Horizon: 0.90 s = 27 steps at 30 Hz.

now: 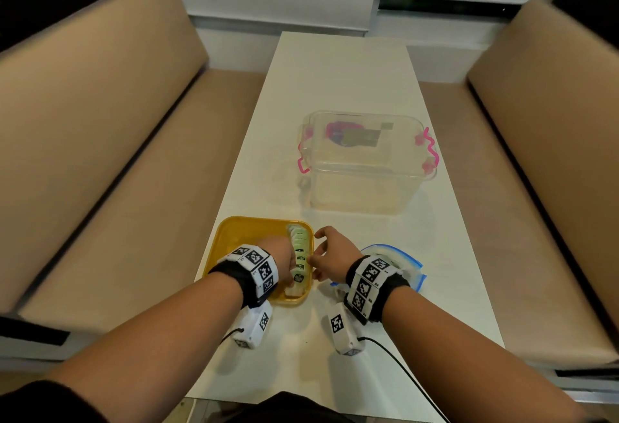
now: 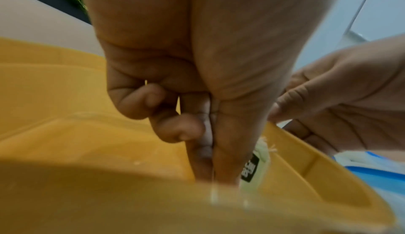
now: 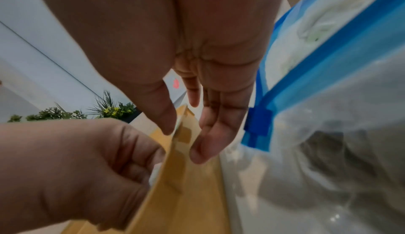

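Head view: Nearest you, your left hand is down inside the yellow tray, at the 6 o'clock end of the row of pale green sachets. Your right hand sits at the tray's 3 o'clock wall.

Wrist views: Agreed. Your left thumb and forefinger are pressed together and the other fingers are curled. I cannot tell whether a sachet is between them. Your right hand is loose, with the thumb inside the wall and the fingers outside, clamped on nothing.

Head view: The row's long axis runs 6 to 12 o'clock, tight along that wall. The sachets stand on edge with their black labels tilted up towards you.

Wrist views: I'd steady the tray with your right hand and lift one sachet straight up from the near end. Pull sideways and the neighbours will likely topple toward 9 o'clock.

Head view: Farther on, the blue-zip bag lies at 3 o'clock of the tray, partly hidden by your right wrist. Beyond it, at 1 o'clock, the clear storage box with pink latches stands on the white table, well apart from the tray.
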Available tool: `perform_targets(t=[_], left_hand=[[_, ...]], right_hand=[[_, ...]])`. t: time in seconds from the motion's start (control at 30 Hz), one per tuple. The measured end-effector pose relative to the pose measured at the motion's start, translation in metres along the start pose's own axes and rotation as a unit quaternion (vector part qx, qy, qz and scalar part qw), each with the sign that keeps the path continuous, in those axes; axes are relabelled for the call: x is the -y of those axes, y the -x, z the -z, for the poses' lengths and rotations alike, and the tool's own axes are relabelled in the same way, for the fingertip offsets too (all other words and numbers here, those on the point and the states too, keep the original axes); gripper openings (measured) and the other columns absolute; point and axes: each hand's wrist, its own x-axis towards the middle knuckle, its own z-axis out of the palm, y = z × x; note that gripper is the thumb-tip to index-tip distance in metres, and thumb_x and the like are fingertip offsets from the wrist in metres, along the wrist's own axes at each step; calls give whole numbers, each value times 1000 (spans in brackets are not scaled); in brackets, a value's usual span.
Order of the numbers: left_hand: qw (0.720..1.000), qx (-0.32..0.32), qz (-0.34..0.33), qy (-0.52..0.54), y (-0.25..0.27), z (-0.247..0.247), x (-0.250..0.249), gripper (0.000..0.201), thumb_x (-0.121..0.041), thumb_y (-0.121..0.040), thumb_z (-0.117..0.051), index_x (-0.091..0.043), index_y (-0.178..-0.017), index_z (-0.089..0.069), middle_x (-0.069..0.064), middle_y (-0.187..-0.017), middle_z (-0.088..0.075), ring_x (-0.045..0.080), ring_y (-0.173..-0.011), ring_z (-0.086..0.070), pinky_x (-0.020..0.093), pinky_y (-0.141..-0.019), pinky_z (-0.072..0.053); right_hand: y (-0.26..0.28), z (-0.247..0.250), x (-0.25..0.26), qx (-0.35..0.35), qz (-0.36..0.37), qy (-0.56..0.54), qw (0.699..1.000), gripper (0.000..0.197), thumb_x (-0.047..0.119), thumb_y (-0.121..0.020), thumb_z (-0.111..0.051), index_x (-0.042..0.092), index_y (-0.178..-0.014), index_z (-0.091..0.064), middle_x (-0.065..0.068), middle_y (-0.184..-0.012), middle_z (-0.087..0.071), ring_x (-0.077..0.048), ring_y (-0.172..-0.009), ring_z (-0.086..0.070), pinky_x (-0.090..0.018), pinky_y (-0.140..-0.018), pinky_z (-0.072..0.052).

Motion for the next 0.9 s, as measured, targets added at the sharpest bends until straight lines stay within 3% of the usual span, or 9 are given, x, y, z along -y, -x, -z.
perform_targets(t=[0.07, 0.13, 0.23, 0.3, 0.4, 0.53, 0.67, 0.8, 0.9], left_hand=[[1000, -17, 5, -14, -4, -4, -2, 17, -33, -74, -79, -23, -75, -66, -3, -76, -67, 19, -73, -65, 32, -72, -56], [1000, -26, 1, -15, -5, -5, -2, 22, -37, -72, -77, -27, -68, -58, -7, -66, -60, 18, -64, -61, 30, -67, -56], [1000, 19, 17, -17, -6, -4, -1, 33, -53, -61, -76, -26, -76, -63, -5, -70, -66, 18, -66, -64, 34, -70, -58], [998, 53, 6, -22, -6, -4, -2, 38, -53, -57, -75, -23, -79, -65, -3, -71, -69, 19, -64, -66, 33, -66, -58], [996, 69, 5, -54, -12, -8, 0, 37, -50, -54, -71, -24, -79, -62, -5, -65, -67, 19, -57, -66, 35, -61, -59], [994, 62, 35, -87, -44, -30, 11, 45, -53, -53, -83, -26, -84, -63, -9, -60, -61, 14, -50, -60, 32, -56, -58], [999, 17, 13, -46, 2, 11, -20, 31, -41, -74, -76, -21, -70, -52, -2, -68, -61, 19, -64, -64, 31, -64, -58], [998, 11, 54, 2, -13, 5, -16, 28, -44, -63, -74, -22, -72, -60, -4, -65, -63, 16, -57, -62, 27, -57, -54], [999, 6, 37, -7, -6, 12, -21, 19, -37, -64, -72, -22, -72, -63, -4, -64, -65, 16, -57, -63, 31, -63, -59]], right_hand=[[1, -1, 1, 8, -12, -17, 1000, 48, 13, -90, -61, 16, -131, -37, 0, -78, -69, -21, -65, -73, -35, -60, -60], [1, -1, 1, 11, -15, -37, 999, 49, 10, -90, -61, 14, -133, -38, 0, -76, -67, -24, -66, -73, -40, -66, -62], [0, -1, 0, 16, -17, -55, 998, 49, 10, -90, -62, 14, -133, -38, 0, -76, -67, -26, -67, -73, -47, -72, -61], [0, -1, -1, 19, -18, -61, 998, 49, 10, -91, -62, 14, -133, -38, 0, -76, -67, -26, -68, -73, -48, -73, -61], [0, -1, 0, 26, -18, -52, 998, 48, 13, -91, -62, 15, -133, -38, 0, -79, -68, -25, -69, -74, -44, -68, -62], [2, 1, 1, 31, -19, -40, 999, 47, 16, -91, -62, 17, -131, -37, 0, -83, -69, -25, -70, -74, -41, -62, -59], [2, 2, 1, 30, -19, -33, 999, 47, 16, -92, -61, 18, -132, -37, 0, -80, -69, -25, -71, -74, -38, -58, -58], [-1, 1, -1, 29, -15, -36, 999, 47, 14, -91, -61, 17, -131, -37, 0, -77, -68, -27, -71, -74, -47, -68, -61], [-3, 0, -2, 23, -8, -33, 999, 47, 16, -90, -62, 17, -130, -38, -1, -78, -69, -25, -69, -74, -51, -72, -60]])
